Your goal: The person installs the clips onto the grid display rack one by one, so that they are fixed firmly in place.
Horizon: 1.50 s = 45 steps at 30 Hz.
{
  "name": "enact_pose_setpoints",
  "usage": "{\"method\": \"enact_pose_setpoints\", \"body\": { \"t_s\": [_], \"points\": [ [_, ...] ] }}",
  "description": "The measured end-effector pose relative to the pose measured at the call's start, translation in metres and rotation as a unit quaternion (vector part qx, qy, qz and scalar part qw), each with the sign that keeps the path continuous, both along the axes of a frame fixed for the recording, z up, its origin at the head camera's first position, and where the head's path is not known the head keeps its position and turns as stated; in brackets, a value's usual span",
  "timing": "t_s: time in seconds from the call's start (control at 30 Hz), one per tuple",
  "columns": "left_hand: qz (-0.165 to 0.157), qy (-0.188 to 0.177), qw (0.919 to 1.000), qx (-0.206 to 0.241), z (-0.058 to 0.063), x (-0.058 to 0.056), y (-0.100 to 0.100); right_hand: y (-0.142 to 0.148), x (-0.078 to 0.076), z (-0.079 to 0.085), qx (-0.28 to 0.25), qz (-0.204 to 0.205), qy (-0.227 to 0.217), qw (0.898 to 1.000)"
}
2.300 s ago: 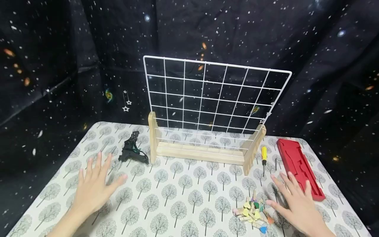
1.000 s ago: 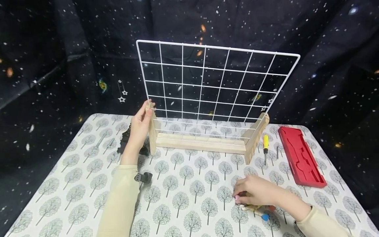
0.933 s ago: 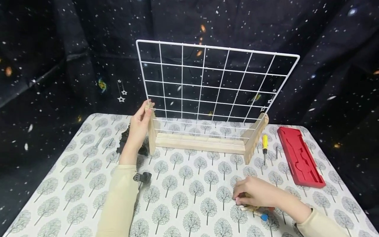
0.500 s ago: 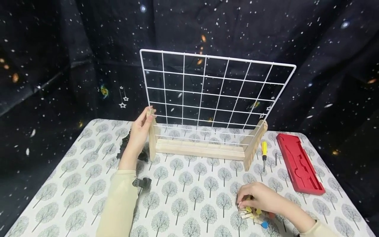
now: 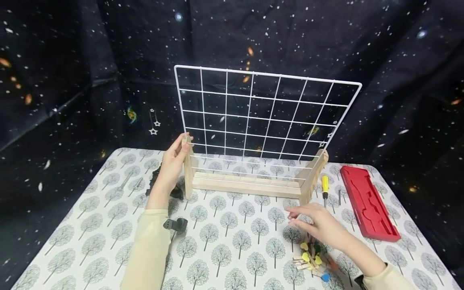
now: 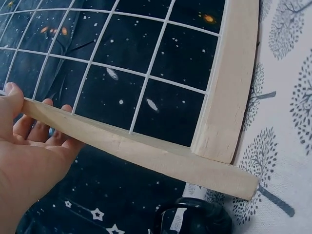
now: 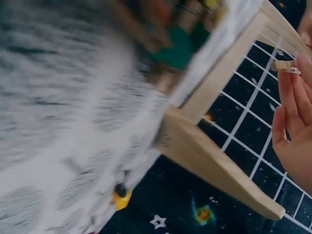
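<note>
A white wire grid (image 5: 252,73) leans back in a wooden stand (image 5: 246,187) at mid-table. My left hand (image 5: 169,167) grips the top of the stand's left upright, thumb in front and fingers behind, as the left wrist view shows. My right hand (image 5: 322,225) is raised in front of the right upright. In the right wrist view it pinches a small wooden clothespin (image 7: 283,66) between thumb and fingers. Below that hand lies a pile of little clothespins (image 5: 308,257) with coloured hearts, partly covered by the forearm.
A yellow screwdriver (image 5: 325,186) and a red moulded tray (image 5: 369,207) lie at the right. Behind my left forearm is a black bundle (image 5: 177,192), mostly hidden. Thin metal pieces (image 5: 126,180) lie further left. A dark starry curtain (image 5: 90,121) hangs behind the table.
Both hands were spread above the table at first. My left hand took hold of the left upright. The right hand reached into the pile and has risen from it with a clothespin.
</note>
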<state>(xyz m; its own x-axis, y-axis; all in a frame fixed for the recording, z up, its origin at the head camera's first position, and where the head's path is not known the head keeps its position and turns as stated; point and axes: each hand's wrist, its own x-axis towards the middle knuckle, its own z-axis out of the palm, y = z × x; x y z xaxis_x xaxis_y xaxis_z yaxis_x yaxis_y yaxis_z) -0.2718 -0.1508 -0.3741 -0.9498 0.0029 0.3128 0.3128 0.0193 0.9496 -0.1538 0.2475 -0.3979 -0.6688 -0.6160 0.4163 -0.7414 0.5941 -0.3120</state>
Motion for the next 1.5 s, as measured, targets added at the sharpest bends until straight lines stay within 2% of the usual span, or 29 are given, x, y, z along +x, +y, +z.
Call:
{"method": "enact_pose_setpoints", "body": {
  "t_s": [0.17,0.3,0.4,0.57,0.67,0.77,0.87,0.9,0.97,1.03,1.13,1.23,1.33,1.5],
  "points": [
    [-0.006,0.005,0.9998,0.017,0.004,0.001,0.001,-0.020,-0.026,0.022,-0.046,-0.007,0.027,0.999],
    [-0.006,0.014,0.9998,0.009,0.010,0.005,0.008,-0.040,-0.046,0.052,-0.080,-0.012,0.030,0.996],
    [-0.009,0.013,0.9999,0.000,0.012,0.006,0.014,-0.059,-0.059,0.081,-0.118,0.040,0.034,0.992],
    [-0.004,0.004,0.9999,-0.012,0.012,0.004,0.017,-0.099,-0.077,0.139,-0.174,0.158,0.061,0.970],
    [-0.001,0.000,0.9999,-0.016,0.012,0.003,0.018,-0.124,-0.085,0.174,-0.186,0.178,0.074,0.963],
    [0.000,0.000,0.9999,-0.016,0.009,-0.001,0.019,-0.148,-0.080,0.213,-0.195,0.135,0.073,0.969],
    [0.000,0.004,0.9998,-0.022,0.004,-0.007,0.021,-0.172,-0.076,0.247,-0.195,0.059,0.051,0.978],
    [-0.001,0.005,0.9997,-0.022,0.004,-0.007,0.021,-0.179,-0.077,0.257,-0.197,0.034,0.036,0.979],
    [-0.004,0.007,0.9996,-0.025,0.004,-0.009,0.025,-0.189,-0.089,0.268,-0.205,-0.004,0.006,0.979],
    [-0.009,0.008,0.9996,-0.026,0.010,-0.006,0.030,-0.197,-0.105,0.276,-0.223,-0.031,-0.015,0.974],
    [-0.019,0.010,0.9995,-0.021,0.015,-0.006,0.036,-0.202,-0.129,0.281,-0.254,-0.057,-0.023,0.965],
    [-0.028,0.008,0.9994,-0.018,0.017,-0.007,0.041,-0.204,-0.142,0.285,-0.265,-0.079,-0.019,0.961],
    [-0.032,0.002,0.9993,-0.019,0.016,-0.005,0.043,-0.206,-0.146,0.286,-0.254,-0.098,-0.031,0.962],
    [-0.039,0.004,0.9991,-0.017,0.018,-0.004,0.043,-0.213,-0.142,0.288,-0.228,-0.121,-0.041,0.965]
  ]
}}
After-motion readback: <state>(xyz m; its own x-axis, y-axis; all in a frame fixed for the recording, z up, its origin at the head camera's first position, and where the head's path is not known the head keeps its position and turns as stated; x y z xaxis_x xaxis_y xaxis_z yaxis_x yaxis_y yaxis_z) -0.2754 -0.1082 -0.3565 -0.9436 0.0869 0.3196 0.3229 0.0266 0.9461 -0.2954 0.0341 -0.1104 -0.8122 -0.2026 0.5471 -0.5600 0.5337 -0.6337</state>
